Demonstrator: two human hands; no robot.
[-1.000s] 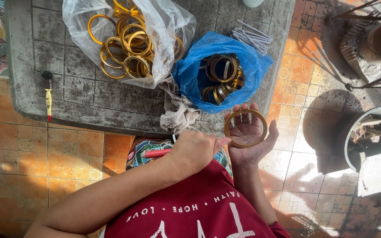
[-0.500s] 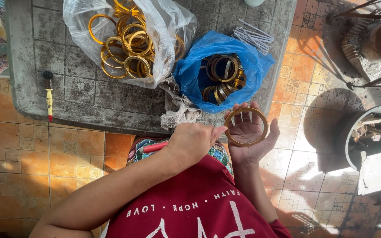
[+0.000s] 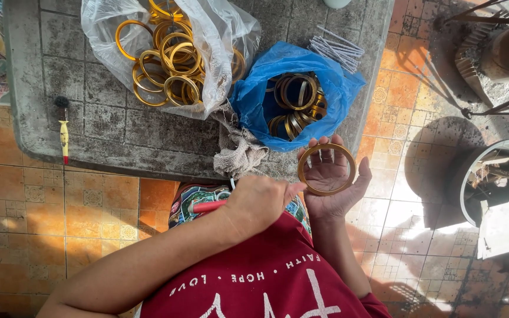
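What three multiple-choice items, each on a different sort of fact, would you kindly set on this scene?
1. Where is the single gold ring?
A. On the floor
B. In the right hand
C. In the clear bag

2. What colour is the bag of darker rings?
A. Blue
B. Green
C. Black

3. The right hand's fingers are:
A. Clenched in a fist
B. Gloved
C. Extended

Key: 1 B, the ring rests against the palm; 2 A, its plastic is bright blue; 3 C, bare fingers show straight behind the ring.

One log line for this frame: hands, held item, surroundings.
right hand: holds gold metal ring | left hand: closed beside it | blue plastic bag of rings nearby
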